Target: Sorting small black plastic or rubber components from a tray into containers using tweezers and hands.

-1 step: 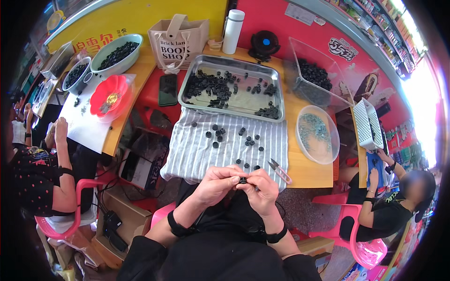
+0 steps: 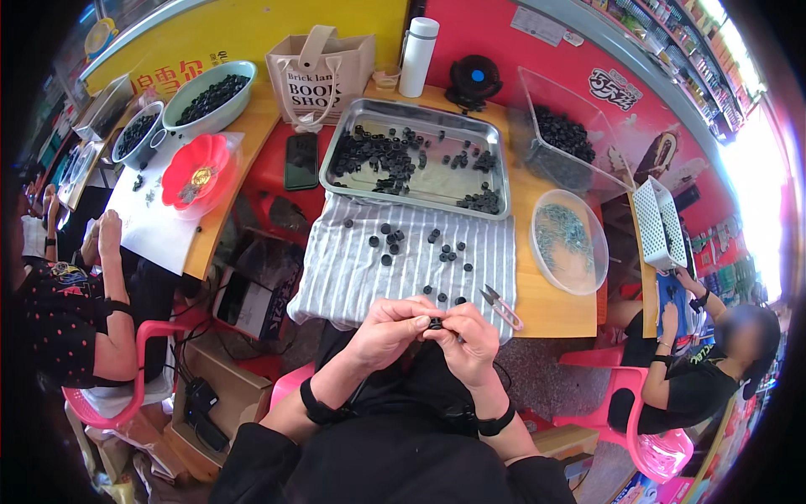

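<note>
Close to my body, just past the table's front edge, both hands meet at a small black plastic part. My left hand pinches it between thumb and fingers. From the other side my right hand grips the same part, its fingertips hiding much of it. Beyond them a grey striped cloth bears several loose black parts in scattered groups. Thread snips lie at the cloth's right front corner. A metal tray behind the cloth holds many more black parts.
On the right stand a round dish of thin greenish pieces and a see-through bin of black parts. A phone, tote bag, white bottle and small fan sit further back. People sit on both sides.
</note>
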`<move>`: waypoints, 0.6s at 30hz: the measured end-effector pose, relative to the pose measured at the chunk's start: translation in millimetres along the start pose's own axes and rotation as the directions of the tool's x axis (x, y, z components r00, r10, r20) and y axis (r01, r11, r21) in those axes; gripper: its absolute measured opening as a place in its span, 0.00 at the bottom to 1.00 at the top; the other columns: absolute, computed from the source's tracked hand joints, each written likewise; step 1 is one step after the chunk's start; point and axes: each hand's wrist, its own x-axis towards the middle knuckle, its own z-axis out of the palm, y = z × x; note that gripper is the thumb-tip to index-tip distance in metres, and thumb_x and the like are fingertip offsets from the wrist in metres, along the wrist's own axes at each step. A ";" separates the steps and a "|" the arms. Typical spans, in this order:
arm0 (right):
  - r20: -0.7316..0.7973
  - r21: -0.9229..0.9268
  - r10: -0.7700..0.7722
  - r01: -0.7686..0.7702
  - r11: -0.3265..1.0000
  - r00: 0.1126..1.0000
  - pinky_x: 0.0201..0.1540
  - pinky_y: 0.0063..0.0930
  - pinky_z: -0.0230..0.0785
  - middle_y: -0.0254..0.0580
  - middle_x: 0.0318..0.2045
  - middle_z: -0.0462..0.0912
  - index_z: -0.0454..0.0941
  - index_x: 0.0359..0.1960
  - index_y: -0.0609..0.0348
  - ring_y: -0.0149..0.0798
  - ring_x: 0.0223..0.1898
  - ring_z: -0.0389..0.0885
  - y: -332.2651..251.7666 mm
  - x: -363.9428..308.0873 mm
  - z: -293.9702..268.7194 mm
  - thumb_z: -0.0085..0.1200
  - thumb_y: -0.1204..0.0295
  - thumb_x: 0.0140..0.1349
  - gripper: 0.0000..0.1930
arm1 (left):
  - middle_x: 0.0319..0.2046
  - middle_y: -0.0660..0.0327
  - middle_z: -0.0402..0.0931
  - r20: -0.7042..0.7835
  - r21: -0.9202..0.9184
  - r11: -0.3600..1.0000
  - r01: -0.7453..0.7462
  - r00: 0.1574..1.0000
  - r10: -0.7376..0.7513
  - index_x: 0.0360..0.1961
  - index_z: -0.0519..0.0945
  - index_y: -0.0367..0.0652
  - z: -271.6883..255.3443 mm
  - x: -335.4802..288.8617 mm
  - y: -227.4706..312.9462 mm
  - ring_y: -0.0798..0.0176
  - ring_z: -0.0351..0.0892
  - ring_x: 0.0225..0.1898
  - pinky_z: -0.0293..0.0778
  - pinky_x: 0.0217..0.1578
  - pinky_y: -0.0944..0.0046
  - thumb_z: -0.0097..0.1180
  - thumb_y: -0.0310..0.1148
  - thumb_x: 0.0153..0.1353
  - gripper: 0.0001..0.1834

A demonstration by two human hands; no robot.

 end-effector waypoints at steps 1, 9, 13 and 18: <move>0.011 -0.008 -0.006 0.006 1.000 1.000 0.25 0.23 0.66 0.42 0.26 0.78 0.76 0.29 0.64 0.33 0.23 0.74 0.5 0.4 -0.3 0.70 0.75 0.50 0.13 | 0.42 0.58 0.76 -0.011 -0.027 1.000 0.005 1.000 -0.005 0.45 0.83 0.31 0.6 0.0 -0.7 0.69 0.76 0.41 0.72 0.43 0.71 0.57 0.24 0.64 0.11; 0.086 -0.025 -0.017 0.019 0.999 0.996 0.25 0.24 0.67 0.42 0.25 0.78 0.76 0.27 0.64 0.34 0.24 0.76 7.9 4.0 -3.4 0.70 0.77 0.49 0.12 | 0.42 0.58 0.77 -0.068 -0.072 0.997 0.011 0.998 -0.016 0.45 0.83 0.31 4.9 -1.3 -2.3 0.69 0.76 0.41 0.72 0.42 0.70 0.56 0.24 0.65 0.10; 0.123 -0.008 0.042 -0.042 0.999 0.992 0.24 0.26 0.67 0.42 0.26 0.76 0.76 0.27 0.63 0.35 0.24 0.75 9.4 7.8 -7.6 0.69 0.80 0.49 0.11 | 0.43 0.56 0.77 -0.078 -0.047 0.999 0.020 0.997 -0.024 0.45 0.82 0.31 4.8 1.6 -2.6 0.66 0.77 0.42 0.73 0.45 0.67 0.56 0.24 0.65 0.10; 0.014 0.038 0.168 -0.168 0.985 0.986 0.30 0.27 0.75 0.45 0.32 0.80 0.79 0.39 0.63 0.40 0.31 0.82 -3.4 12.3 -1.1 0.66 0.84 0.50 0.14 | 0.42 0.56 0.80 -0.119 -0.022 0.999 0.023 0.993 -0.026 0.46 0.82 0.32 2.8 6.0 1.2 0.66 0.80 0.40 0.76 0.37 0.69 0.56 0.24 0.65 0.10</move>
